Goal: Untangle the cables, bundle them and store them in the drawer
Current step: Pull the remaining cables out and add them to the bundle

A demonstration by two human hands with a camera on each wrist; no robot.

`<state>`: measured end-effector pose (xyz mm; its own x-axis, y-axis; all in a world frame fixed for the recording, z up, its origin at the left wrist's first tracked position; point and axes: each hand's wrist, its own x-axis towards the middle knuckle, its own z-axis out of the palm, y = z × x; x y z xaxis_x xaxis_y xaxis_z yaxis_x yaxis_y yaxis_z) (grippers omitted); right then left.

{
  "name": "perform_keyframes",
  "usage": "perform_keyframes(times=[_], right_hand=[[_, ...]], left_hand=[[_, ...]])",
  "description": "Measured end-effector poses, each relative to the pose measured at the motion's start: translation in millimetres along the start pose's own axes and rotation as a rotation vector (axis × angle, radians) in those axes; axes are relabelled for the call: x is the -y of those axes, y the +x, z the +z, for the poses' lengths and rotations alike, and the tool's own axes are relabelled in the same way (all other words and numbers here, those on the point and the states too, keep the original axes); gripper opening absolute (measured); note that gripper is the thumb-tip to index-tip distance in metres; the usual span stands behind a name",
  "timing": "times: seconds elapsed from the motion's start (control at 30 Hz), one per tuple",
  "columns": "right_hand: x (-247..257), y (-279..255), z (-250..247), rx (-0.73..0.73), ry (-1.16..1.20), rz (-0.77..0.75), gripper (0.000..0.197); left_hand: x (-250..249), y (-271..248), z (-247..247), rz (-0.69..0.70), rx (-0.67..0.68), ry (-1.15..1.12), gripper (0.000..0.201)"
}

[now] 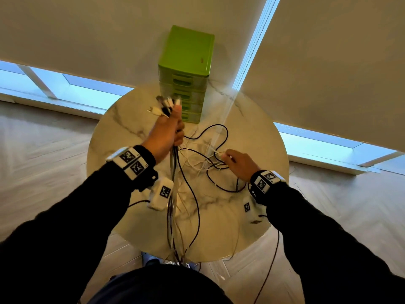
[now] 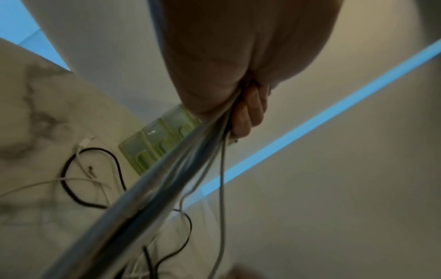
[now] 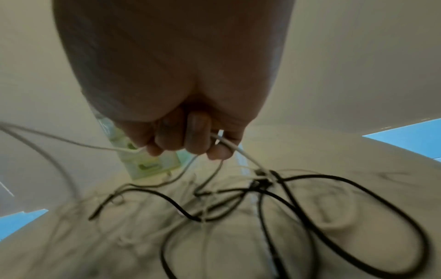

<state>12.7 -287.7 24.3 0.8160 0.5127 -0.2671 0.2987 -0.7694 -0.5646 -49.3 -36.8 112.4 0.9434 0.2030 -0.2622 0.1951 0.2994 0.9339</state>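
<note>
Gripping a gathered bunch of black, grey and white cables (image 1: 173,172) in a closed fist, the left hand (image 1: 165,133) is raised above the round marble-patterned table (image 1: 122,132); the plug ends (image 1: 166,104) fan out above the thumb, and the strands hang down from the fist past the table's near edge. In the left wrist view the curled fingers (image 2: 245,113) wrap the bunch tightly. The right hand (image 1: 238,163), lower and to the right, pinches a thin white cable (image 3: 241,151) between thumb and curled fingers, over a loose tangle of black and white cables (image 1: 210,159) lying on the middle of the table. At the far edge of the table stands a green plastic drawer unit (image 1: 186,62), its drawers all closed. Behind it hang pale roller blinds (image 1: 328,62) over a window.
</note>
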Motion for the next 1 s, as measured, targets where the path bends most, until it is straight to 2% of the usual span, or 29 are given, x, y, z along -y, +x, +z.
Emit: perform_keyframes(times=[0.1, 0.17, 0.3, 0.4, 0.53, 0.7, 0.8, 0.9, 1.0], right_hand=[[29.6, 10.9, -10.1, -0.135, 0.109, 0.011, 0.030], [49.4, 11.8, -10.7, -0.158, 0.151, -0.016, 0.030], [77.5, 1.1, 0.1, -0.080, 0.180, -0.138, 0.027], [85.8, -6.9, 10.5, -0.029, 0.213, -0.233, 0.022], [86.5, -11.6, 16.4, -0.026, 0.232, -0.274, 0.020], [82.2, -16.5, 17.5, 0.030, 0.209, -0.291, 0.016], [74.7, -22.1, 15.4, 0.121, 0.199, -0.267, 0.030], [53.9, -30.5, 18.9, 0.166, 0.190, -0.186, 0.040], [23.1, -37.2, 25.9, 0.186, 0.107, -0.090, 0.045]], left_hand=[[26.4, -9.7, 14.3, -0.050, 0.065, 0.058, 0.039], [41.1, -12.4, 19.2, -0.074, 0.040, 0.052, 0.038], [56.9, -12.4, 20.6, -0.129, -0.040, 0.010, 0.040], [59.7, -11.5, 21.1, -0.144, -0.083, 0.068, 0.047], [60.2, -12.9, 21.3, -0.160, -0.102, 0.178, 0.049], [60.2, -16.8, 23.1, -0.146, -0.083, 0.158, 0.047], [54.9, -16.1, 21.4, -0.098, -0.183, 0.073, 0.045], [43.7, -14.1, 12.3, -0.084, -0.249, -0.223, 0.035], [26.1, -12.8, -2.6, -0.043, -0.286, -0.326, 0.029]])
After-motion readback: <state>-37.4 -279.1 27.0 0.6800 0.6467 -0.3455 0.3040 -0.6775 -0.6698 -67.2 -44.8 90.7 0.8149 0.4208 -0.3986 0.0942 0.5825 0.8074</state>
